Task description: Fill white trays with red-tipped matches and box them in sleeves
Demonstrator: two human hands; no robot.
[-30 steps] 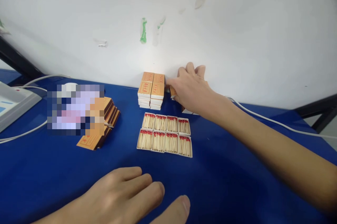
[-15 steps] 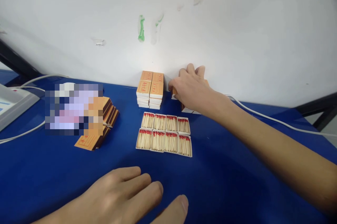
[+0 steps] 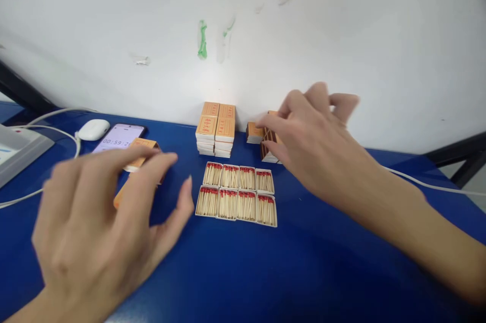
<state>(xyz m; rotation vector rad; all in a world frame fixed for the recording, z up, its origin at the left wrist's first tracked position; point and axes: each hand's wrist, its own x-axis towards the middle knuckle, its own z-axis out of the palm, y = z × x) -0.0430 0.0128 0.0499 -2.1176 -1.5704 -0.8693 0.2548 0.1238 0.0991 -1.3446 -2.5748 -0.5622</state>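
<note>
My left hand [image 3: 102,227] hovers at the left, fingers apart and apparently holding nothing. It partly hides a pile of orange matchbox sleeves [image 3: 143,143]. My right hand [image 3: 319,140] is slightly blurred, with thumb and index finger apart in front of a group of matchboxes [image 3: 269,140] by the wall; whether it touches them I cannot tell. A smaller orange matchbox [image 3: 254,132] sits just left of that group. Between the hands, two rows of white matchbox trays [image 3: 237,218] lie full of red-tipped matches [image 3: 228,204]. Behind them stands a neat stack of matchboxes [image 3: 215,130].
A phone [image 3: 121,134] showing a timer and a white earbud case [image 3: 94,129] lie at the back left. White cables [image 3: 425,181] run along both sides of the blue table [image 3: 243,272]. A grey-white device [image 3: 23,153] stands at the left edge. The white wall [image 3: 243,19] bounds the back.
My left hand has risen from the front edge and moved left toward the sleeves, its fingers spreading. My right hand has shifted right, uncovering part of the matchboxes by the wall.
</note>
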